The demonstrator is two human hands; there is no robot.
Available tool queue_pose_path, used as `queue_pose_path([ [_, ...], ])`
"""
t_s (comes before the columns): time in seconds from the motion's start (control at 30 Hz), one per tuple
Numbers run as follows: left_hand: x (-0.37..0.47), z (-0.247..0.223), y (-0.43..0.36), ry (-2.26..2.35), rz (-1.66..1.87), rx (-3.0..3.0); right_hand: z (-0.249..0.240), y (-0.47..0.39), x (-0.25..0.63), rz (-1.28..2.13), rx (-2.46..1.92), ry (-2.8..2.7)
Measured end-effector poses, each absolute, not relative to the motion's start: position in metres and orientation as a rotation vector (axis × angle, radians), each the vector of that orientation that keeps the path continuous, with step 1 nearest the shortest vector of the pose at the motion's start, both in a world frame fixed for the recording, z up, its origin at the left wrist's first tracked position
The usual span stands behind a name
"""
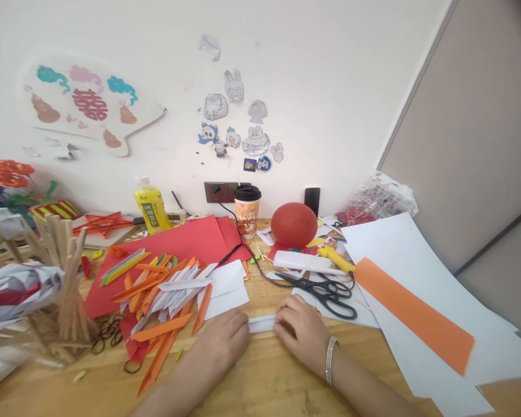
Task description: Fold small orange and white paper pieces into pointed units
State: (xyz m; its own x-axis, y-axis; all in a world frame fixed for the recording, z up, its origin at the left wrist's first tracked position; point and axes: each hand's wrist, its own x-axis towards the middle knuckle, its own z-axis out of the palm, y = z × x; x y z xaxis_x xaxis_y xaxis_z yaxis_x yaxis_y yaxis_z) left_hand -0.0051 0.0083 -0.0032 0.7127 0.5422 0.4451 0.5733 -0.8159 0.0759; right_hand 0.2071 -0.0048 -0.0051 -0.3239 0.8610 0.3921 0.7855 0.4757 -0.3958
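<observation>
A narrow folded strip of white paper lies on the wooden table in front of me, with one end under each hand. My left hand has its fingers closed on the strip's left end. At the right end, my right hand, with a sparkly bracelet on its wrist, pinches the paper between curled fingers. Black-handled scissors rest just beyond the right hand. To the left is a loose pile of folded orange and white paper strips. White paper pieces lie behind the left hand.
A red balloon, a lidded paper cup and a yellow drink bottle stand along the wall. White sheets with an orange paper strip cover the right. Wooden sticks stand left. A black cable crosses the table.
</observation>
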Motion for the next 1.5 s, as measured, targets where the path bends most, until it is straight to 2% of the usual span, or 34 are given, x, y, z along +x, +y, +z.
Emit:
queue_pose_path([
  [0.33, 0.002, 0.002, 0.005, -1.419, -0.943, -2.889, -0.008, -0.002, 0.204, 0.156, -1.550, -2.144],
  [0.53, 0.006, 0.004, 0.007, -1.685, -0.834, -2.798, -0.011, 0.000, 0.202, 0.066, -1.564, -2.137],
  [0.7, 0.009, 0.004, 0.004, -1.476, -0.826, -2.774, -0.013, 0.000, 0.201, -0.014, -1.507, -2.155],
  [0.87, 0.007, 0.001, 0.004, -1.287, -0.817, -2.834, -0.014, -0.004, 0.200, -0.214, -1.031, -2.408],
  [1.1, 0.004, 0.002, 0.005, -1.303, -0.839, -2.881, -0.010, -0.009, 0.201, -0.289, -0.928, -2.438],
  [1.5, 0.001, -0.006, 0.007, -1.670, -0.848, -2.786, -0.006, -0.006, 0.219, -0.147, -1.054, -2.361],
])
